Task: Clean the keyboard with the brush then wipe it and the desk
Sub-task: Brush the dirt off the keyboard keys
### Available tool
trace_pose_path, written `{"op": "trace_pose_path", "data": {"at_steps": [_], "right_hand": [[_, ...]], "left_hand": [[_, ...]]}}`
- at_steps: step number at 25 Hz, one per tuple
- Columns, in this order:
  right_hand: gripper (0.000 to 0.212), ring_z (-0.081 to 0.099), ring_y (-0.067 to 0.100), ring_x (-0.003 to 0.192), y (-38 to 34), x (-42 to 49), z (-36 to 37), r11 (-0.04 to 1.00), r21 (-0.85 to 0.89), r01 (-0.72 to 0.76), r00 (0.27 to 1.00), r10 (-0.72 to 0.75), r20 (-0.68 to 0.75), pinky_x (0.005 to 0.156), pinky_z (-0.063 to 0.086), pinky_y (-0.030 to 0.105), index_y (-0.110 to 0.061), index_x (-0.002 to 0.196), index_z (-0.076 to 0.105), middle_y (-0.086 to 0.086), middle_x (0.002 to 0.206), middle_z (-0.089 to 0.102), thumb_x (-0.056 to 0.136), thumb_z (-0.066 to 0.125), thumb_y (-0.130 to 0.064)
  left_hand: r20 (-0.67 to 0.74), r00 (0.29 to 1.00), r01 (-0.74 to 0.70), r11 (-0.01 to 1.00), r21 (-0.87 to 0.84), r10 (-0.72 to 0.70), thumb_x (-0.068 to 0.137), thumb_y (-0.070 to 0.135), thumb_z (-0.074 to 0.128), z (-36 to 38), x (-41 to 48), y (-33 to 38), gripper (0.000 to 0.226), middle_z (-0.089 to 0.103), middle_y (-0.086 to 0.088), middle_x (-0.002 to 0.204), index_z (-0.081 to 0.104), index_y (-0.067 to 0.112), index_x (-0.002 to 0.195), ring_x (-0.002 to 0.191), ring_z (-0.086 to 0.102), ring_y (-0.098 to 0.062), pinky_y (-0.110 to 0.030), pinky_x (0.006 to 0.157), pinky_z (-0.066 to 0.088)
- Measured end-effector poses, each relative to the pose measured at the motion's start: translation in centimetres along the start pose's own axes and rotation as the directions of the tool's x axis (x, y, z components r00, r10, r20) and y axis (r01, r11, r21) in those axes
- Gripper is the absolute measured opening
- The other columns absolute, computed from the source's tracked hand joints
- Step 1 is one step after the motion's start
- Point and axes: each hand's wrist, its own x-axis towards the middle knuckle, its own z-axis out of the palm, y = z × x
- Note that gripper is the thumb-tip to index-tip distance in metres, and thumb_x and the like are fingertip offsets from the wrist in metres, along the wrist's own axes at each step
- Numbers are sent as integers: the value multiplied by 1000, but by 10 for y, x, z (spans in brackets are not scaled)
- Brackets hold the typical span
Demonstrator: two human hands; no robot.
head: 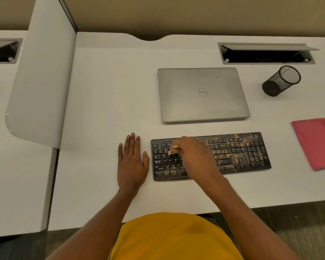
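Note:
A black keyboard (240,152) lies on the white desk (109,102), its right and lower keys speckled with tan crumbs. My right hand (195,154) hovers over the keyboard's left half and grips a small light-coloured brush (172,150), whose tip touches the upper left keys. My left hand (131,160) rests flat on the desk just left of the keyboard, fingers straight. A pink cloth (315,142) lies folded at the right edge of the desk.
A closed grey laptop (203,94) sits behind the keyboard. A black mesh pen cup (281,80) lies tipped at the back right, in front of an open cable slot (266,53). A white divider panel (39,76) stands on the left.

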Motion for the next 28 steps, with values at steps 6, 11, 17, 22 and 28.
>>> {"op": "trace_pose_path", "data": {"at_steps": [6,11,17,22,28], "right_hand": [[25,59,14,86,26,-9,-21,974,-134,-182,981,171,-86,81,46,31,-22,110,68,-4,97,69,96,56,-5],[23,58,1,82,8,0,-14,966,231,-115,992,123,-19,77,43,12,-21,104,71,-8,98,69,96,59,-3],[26,60,10,89,2,3,-3,990,46,-135,991,134,9,87,44,27,-24,108,68,-8,99,68,92,62,-4],[28,59,14,93,-9,10,-4,996,-20,-86,996,85,-31,85,40,34,-27,109,64,-8,99,65,93,60,-4],[29,60,14,98,-12,18,1,998,-32,-58,998,58,17,90,39,35,-29,111,62,-8,103,66,92,62,-7]], "left_hand": [[-6,1000,-1,1000,1,1,109,41,27,0,0,0,66,9,-5,177,18,13,168,163,-1,-15,-47,133,7],[-7,1000,2,1000,-7,-2,109,40,28,0,0,1,66,9,-6,177,17,13,168,163,-1,-15,-48,133,8],[0,1000,1,1000,-1,-1,109,41,27,0,0,0,66,8,-6,177,16,13,168,163,-2,-15,-48,133,8],[-1,1000,0,1000,20,0,109,41,27,1,0,0,66,8,-6,177,16,13,168,163,-2,-15,-47,133,8],[4,1000,4,1000,22,-4,110,41,27,0,0,0,66,7,-6,177,16,13,168,163,-3,-15,-47,133,7]]}}
